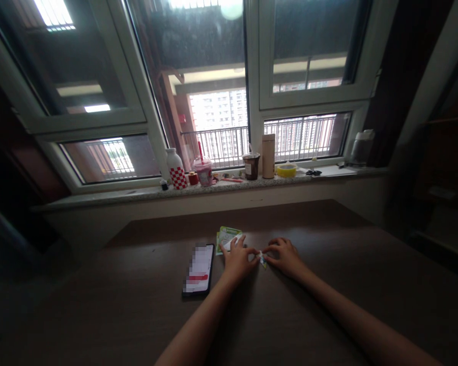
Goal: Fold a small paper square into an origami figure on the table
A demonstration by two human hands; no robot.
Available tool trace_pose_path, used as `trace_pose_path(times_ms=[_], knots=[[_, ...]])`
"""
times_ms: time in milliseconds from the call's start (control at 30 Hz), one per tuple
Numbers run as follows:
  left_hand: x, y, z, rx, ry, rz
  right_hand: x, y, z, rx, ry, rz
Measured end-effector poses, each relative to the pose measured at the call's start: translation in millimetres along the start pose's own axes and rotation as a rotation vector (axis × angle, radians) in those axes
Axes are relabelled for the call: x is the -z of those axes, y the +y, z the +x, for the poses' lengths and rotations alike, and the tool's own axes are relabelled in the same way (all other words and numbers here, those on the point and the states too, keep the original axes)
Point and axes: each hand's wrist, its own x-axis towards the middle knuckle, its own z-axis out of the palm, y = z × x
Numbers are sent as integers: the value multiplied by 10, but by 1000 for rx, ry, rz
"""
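Over the dark brown table (145, 325), my left hand (237, 260) and my right hand (286, 256) meet at a small white piece (262, 259) with bits of blue and yellow on it. Thumb and finger of each hand pinch it from opposite sides, just at the tabletop. It looks like folded paper or film, too small to tell which. Beyond my left fingers lies a green and white packet (225, 233), partly covered by that hand. A smartphone (199, 272) with a lit, partly blurred screen rests to the left of my left wrist.
Along the stone windowsill (145, 192) behind the table stand a white bottle with red checks (176, 170), a pink cup with straw (203, 172), a brown drink cup (251, 166), a beige flask (268, 156), yellow tape (286, 171), scissors (313, 173) and a grey jug (362, 148).
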Motion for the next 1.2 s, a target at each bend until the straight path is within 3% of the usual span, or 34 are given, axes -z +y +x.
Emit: trace_pose_path(times_ms=[700, 1200], knots=[[10, -122, -16, -13, -137, -28, 116, -19, -67, 35, -101, 5], [-26, -112, -43, 2, -96, -28, 117, 100, -69, 48, -172, 48]])
